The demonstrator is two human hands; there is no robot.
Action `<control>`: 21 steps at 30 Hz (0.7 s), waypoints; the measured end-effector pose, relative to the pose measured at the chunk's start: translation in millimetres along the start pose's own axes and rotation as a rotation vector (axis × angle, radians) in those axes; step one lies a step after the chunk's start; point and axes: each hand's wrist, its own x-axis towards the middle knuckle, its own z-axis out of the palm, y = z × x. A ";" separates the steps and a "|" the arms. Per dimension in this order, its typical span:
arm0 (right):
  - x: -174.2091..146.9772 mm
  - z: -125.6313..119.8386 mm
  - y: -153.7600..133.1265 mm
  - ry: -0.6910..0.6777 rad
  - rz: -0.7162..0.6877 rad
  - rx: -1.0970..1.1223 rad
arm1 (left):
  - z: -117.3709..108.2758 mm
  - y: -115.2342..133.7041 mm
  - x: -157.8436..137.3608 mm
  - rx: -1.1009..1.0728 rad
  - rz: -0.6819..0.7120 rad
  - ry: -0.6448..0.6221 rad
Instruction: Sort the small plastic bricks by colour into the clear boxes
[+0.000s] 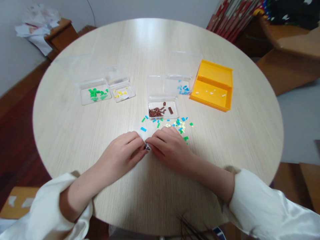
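My left hand (122,155) and my right hand (172,146) meet fingertip to fingertip low over the table's middle. Both are closed in a pinch around a small cluster of dark toy bricks (147,147), mostly hidden by the fingers. Just beyond them lie loose blue, green and pale yellow bricks; a blue brick (143,129) is apart on the left, and a green brick (185,138) lies by the right knuckles. Behind these stands an open clear box of brown bricks (156,112), with one longer brown brick (170,110) inside.
Farther back left are open clear boxes with green bricks (96,93) and yellow bricks (121,93). Blue bricks (183,88) fill part of another clear box. An open yellow case (212,102) holding several white bits stands right, on the round wooden table (150,43).
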 end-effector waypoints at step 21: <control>-1.1 0.7 2.2 -0.024 -0.010 0.008 | -9.6 0.4 -5.0 -0.124 -0.139 0.015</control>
